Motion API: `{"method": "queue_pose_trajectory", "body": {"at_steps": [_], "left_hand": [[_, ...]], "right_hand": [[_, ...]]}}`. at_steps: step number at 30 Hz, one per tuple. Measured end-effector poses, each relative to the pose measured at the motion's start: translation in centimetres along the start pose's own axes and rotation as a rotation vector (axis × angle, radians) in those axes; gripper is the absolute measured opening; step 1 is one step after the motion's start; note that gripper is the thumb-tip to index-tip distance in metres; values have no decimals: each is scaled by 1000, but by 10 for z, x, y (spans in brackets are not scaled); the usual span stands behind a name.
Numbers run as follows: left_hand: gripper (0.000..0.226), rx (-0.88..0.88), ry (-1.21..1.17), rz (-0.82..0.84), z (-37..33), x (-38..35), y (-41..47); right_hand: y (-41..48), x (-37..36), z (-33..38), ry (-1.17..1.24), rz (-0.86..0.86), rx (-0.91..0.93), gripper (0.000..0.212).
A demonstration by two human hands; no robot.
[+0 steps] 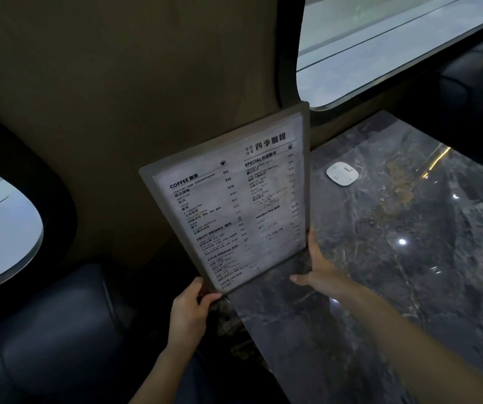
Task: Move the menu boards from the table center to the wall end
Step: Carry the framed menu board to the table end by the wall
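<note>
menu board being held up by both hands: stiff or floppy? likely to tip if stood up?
The menu board is probably stiff: its edges stay straight though only its bottom corners are held. Standing on that thin edge, it would likely tip without support. Its glossy face may be slippery.

White square device lies flat on the dark marble table ahead of me, near its wall end. Window above the table. Dark padded seat to my left, second window beyond it.
</note>
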State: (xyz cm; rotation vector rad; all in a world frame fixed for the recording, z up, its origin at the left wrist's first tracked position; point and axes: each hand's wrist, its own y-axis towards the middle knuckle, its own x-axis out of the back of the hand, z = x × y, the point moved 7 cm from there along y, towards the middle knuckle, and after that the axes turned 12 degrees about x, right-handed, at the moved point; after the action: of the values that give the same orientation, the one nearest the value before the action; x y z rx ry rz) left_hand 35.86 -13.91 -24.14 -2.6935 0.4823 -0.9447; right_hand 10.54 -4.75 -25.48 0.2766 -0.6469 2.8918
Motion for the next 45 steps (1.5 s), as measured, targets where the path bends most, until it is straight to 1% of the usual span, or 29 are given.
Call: {"method": "queue_pose_trajectory", "body": {"at_steps": [2, 5, 8, 20, 24, 30, 34, 45], "left_hand": [[24, -12, 11, -8, 1, 0, 2], [17, -25, 14, -19, 2, -2, 5], [17, -25, 0, -35, -2, 1, 14], [10, 57, -50, -84, -10, 12, 50], [7, 96, -37, -123, -11, 12, 59], [11, 131, -36, -159, -13, 20, 76], [8, 177, -63, -161, -11, 22, 83], [11, 159, 1, -187, -10, 17, 81]], "right_hand": [[2, 2, -1, -17, 19, -18, 111], [10, 4, 2, -30, 14, -7, 112], [21, 5, 9, -14, 3, 11, 115], [58, 7, 34, -20, 0, 61, 113], [63, 11, 40, -27, -5, 34, 111], [74, 11, 46, -42, 5, 24, 109], [85, 11, 50, -47, -15, 14, 108], [99, 13, 51, -86, 11, 31, 111]]}}
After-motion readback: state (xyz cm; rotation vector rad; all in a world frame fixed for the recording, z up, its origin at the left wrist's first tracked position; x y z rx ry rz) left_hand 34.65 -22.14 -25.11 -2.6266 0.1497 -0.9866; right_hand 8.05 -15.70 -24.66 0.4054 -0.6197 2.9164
